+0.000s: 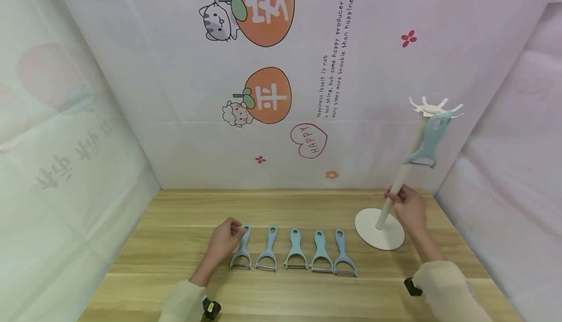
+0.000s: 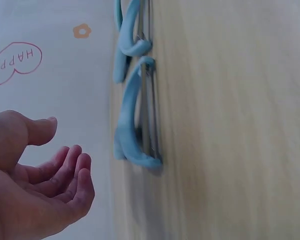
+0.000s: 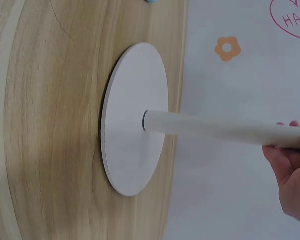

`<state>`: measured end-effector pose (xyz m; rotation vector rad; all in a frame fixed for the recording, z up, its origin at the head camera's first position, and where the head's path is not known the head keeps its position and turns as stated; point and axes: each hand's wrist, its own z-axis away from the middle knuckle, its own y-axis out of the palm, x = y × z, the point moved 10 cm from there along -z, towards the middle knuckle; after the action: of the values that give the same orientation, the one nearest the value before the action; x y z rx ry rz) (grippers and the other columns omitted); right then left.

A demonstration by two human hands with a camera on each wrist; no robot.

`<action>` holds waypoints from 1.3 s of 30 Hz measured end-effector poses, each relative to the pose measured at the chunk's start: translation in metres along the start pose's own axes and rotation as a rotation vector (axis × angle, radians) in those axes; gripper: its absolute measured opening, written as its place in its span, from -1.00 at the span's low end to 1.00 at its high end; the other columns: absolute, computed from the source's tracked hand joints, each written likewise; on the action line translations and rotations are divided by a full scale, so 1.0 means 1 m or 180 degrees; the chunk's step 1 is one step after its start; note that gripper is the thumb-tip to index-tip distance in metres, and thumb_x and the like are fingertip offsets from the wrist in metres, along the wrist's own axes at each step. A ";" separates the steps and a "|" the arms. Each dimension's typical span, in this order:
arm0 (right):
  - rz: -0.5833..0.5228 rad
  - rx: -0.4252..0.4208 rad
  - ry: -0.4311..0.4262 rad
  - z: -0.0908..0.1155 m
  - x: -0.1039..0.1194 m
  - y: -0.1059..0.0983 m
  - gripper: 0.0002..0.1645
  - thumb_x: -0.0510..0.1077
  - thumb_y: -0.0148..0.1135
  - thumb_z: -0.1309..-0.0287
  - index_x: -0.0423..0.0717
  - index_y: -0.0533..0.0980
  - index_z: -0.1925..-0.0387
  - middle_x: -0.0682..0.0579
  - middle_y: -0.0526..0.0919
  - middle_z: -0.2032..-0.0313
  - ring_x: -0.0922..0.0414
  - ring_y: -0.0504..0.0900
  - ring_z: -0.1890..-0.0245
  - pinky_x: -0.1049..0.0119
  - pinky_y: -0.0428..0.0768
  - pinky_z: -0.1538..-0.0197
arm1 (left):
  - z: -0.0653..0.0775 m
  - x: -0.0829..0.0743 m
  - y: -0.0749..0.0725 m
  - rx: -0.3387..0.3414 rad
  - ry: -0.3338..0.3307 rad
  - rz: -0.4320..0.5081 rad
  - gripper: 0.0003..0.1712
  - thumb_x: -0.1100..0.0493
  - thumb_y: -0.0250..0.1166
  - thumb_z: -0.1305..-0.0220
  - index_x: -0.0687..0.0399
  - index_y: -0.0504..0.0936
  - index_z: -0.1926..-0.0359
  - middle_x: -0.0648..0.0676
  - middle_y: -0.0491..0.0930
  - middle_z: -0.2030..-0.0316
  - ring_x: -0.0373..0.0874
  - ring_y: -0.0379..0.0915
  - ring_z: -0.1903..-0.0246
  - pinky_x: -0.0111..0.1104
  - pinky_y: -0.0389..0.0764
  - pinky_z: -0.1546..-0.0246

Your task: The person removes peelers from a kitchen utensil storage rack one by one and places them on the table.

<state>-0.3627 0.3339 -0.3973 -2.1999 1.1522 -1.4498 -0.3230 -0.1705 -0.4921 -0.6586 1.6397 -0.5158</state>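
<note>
Several light-blue peelers lie in a row on the wooden table, blades toward the near side. My left hand (image 1: 226, 238) hovers beside the handle of the leftmost peeler (image 1: 242, 252). In the left wrist view its fingers are loosely bent, with a gap between thumb and fingertips, and the nearest peeler (image 2: 132, 117) is apart from it. My right hand (image 1: 409, 210) grips the pole of a white hook stand (image 1: 397, 181). From a hook at its top hangs another peeler (image 1: 430, 141). The stand's round base (image 3: 135, 120) rests on the table.
The other peelers in the row include a middle one (image 1: 295, 250) and a rightmost one (image 1: 343, 253), whose blade end lies close to its neighbour's. A printed white cloth (image 1: 197, 146) forms the back wall, and more cloth hangs at both sides of the table (image 1: 175, 224).
</note>
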 end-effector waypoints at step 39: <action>0.0170 -0.0011 0.0269 0.001 -0.007 -0.008 -0.79 -0.22 0.28 -0.25 -0.34 0.61 0.20 -0.35 0.74 0.21 -0.31 0.72 0.15 -0.17 0.63 0.10 | -0.030 -0.243 0.103 0.0860 0.0987 0.1164 -0.69 0.12 0.28 -0.38 0.11 0.58 -0.08 0.04 0.67 0.04 -0.20 0.62 0.05 -0.48 0.59 -0.04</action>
<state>-0.3596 0.3444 -0.3972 -2.1117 1.2317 -1.5331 -0.3412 0.0684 -0.3777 -0.0737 1.8836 -0.5754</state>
